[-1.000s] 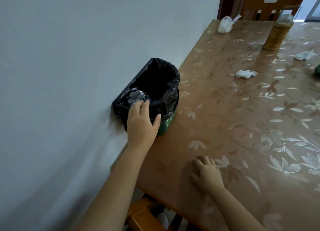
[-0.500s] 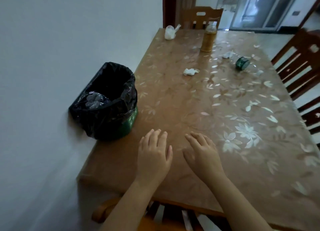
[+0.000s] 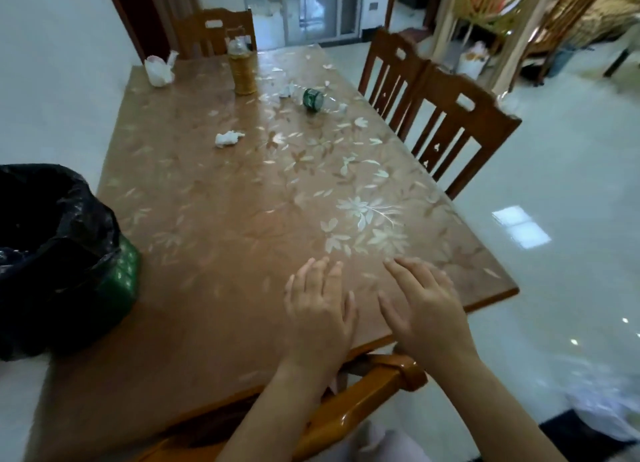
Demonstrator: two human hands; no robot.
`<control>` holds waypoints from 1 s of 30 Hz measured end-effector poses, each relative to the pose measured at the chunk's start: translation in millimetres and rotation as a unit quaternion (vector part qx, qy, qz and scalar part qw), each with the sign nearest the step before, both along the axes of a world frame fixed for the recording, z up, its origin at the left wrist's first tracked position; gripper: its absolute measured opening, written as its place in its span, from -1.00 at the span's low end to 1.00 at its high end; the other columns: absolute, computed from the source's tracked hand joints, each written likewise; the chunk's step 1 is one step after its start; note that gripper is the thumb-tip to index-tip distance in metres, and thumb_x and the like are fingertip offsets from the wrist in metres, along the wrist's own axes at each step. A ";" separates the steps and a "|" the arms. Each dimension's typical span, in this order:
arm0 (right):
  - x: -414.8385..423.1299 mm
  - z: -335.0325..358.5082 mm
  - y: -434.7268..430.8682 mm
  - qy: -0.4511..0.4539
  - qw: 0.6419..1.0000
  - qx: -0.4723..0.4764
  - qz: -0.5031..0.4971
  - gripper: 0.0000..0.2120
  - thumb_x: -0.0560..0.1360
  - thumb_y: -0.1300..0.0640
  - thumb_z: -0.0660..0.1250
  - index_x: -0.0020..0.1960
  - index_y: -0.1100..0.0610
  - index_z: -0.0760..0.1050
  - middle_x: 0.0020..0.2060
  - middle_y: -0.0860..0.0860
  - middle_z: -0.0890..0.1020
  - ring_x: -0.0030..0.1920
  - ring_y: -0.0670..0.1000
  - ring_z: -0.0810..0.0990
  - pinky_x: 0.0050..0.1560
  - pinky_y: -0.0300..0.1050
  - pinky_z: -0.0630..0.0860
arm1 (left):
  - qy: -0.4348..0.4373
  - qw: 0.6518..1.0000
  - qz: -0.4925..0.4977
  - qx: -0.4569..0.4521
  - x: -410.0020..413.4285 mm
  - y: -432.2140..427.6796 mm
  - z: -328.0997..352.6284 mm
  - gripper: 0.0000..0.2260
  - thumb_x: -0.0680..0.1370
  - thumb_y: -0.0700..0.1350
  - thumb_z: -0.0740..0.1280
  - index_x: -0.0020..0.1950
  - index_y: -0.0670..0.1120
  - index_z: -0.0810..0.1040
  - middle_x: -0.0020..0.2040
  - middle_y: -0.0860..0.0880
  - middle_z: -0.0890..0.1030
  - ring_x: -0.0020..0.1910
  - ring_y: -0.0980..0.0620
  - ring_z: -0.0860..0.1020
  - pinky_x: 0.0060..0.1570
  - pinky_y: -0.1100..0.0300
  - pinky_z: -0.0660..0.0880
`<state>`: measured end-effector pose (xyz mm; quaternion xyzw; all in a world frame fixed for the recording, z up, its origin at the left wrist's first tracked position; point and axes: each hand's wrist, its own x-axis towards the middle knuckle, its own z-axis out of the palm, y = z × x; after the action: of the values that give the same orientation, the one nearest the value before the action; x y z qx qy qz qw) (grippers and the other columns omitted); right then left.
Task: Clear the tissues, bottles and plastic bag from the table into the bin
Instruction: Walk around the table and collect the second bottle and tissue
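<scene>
A second ago our left hand (image 3: 318, 309) was at the mouth of the black-lined green plastic bin (image 3: 86, 226), letting something drop inside. It has since come back empty and lies flat, fingers loose, near the front edge of the glossy brown floral-patterned table (image 3: 242, 219). Our right hand (image 3: 426, 312) rests open just beside it, also holding nothing. We read that as one item delivered and both hands free for the next.

The bin stands at the table's left edge, near the front corner. A crumpled white tissue (image 3: 227, 138) lies toward the left edge, about midway along the table. Toward the far edge we see an upright amber-filled plastic bottle (image 3: 243, 70) and a clear bottle with a green label lying on its side (image 3: 313, 98), with a smaller white tissue scrap (image 3: 285, 91) between them. A knotted white plastic bag (image 3: 159, 70) is at the far left corner. The crumpled tissue looks the closest pick, and most of the clearing remains.
</scene>
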<state>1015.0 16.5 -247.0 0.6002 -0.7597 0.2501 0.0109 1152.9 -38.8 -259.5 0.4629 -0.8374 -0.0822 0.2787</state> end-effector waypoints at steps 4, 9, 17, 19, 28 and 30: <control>-47.0 -5.9 21.0 -0.023 0.998 -0.025 -0.062 -0.55 0.42 -0.04 0.16 0.19 0.18 0.48 0.10 0.13 0.60 0.13 0.17 0.52 0.10 0.28 0.46 | -0.014 0.998 -0.066 0.000 -54.6 7.1 -0.5 -0.62 0.46 -0.01 0.14 0.17 -0.16 0.51 0.13 -0.19 0.58 0.16 -0.19 0.51 0.10 -0.17 0.48; -126.4 -7.9 40.2 -0.030 0.992 -0.049 -0.115 -0.56 0.39 -0.02 0.17 0.15 0.19 0.51 0.06 0.15 0.61 0.07 0.17 0.55 0.08 0.20 0.49 | -0.026 0.990 -0.138 -0.012 -148.7 13.9 -4.0 -0.63 0.44 -0.04 0.17 0.15 -0.17 0.51 0.12 -0.19 0.59 0.15 -0.19 0.52 0.11 -0.16 0.48; -298.4 -3.1 82.0 -0.005 0.982 -0.051 -0.183 -0.58 0.40 -0.01 0.15 0.13 0.21 0.51 0.05 0.17 0.61 0.05 0.20 0.55 0.07 0.12 0.45 | -0.025 0.979 -0.202 0.003 -325.0 40.4 -0.8 -0.64 0.43 -0.03 0.15 0.13 -0.18 0.53 0.07 -0.16 0.61 0.09 -0.13 0.55 0.13 -0.08 0.47; -333.1 -3.3 88.3 -0.003 0.980 -0.052 -0.192 -0.59 0.40 -0.01 0.15 0.12 0.21 0.51 0.04 0.17 0.61 0.05 0.20 0.55 0.07 0.13 0.45 | -0.011 0.978 -0.209 -0.001 -360.9 43.1 2.7 -0.65 0.43 -0.04 0.16 0.11 -0.17 0.53 0.05 -0.15 0.61 0.08 -0.12 0.55 0.11 -0.05 0.47; -453.2 -11.0 76.2 -0.005 0.972 -0.042 -0.231 -0.59 0.40 -0.02 0.15 0.12 0.19 0.51 0.05 0.15 0.61 0.05 0.19 0.55 0.05 0.16 0.46 | -0.007 0.972 -0.234 0.003 -492.9 17.7 -2.3 -0.62 0.45 -0.02 0.14 0.12 -0.19 0.54 0.04 -0.17 0.62 0.05 -0.14 0.57 0.06 -0.03 0.48; -481.6 -12.0 60.3 -0.006 0.973 -0.036 -0.229 -0.58 0.40 -0.02 0.14 0.12 0.19 0.51 0.06 0.16 0.61 0.06 0.19 0.55 0.06 0.18 0.45 | 0.000 0.973 -0.232 0.005 -522.0 3.3 -5.9 -0.63 0.45 -0.03 0.15 0.13 -0.19 0.53 0.05 -0.19 0.61 0.05 -0.17 0.56 0.05 -0.05 0.49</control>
<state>533.5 76.8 -259.1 0.4077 -0.8677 0.2713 0.0853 630.9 -35.5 -265.4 0.2578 -0.9214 -0.1488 0.2499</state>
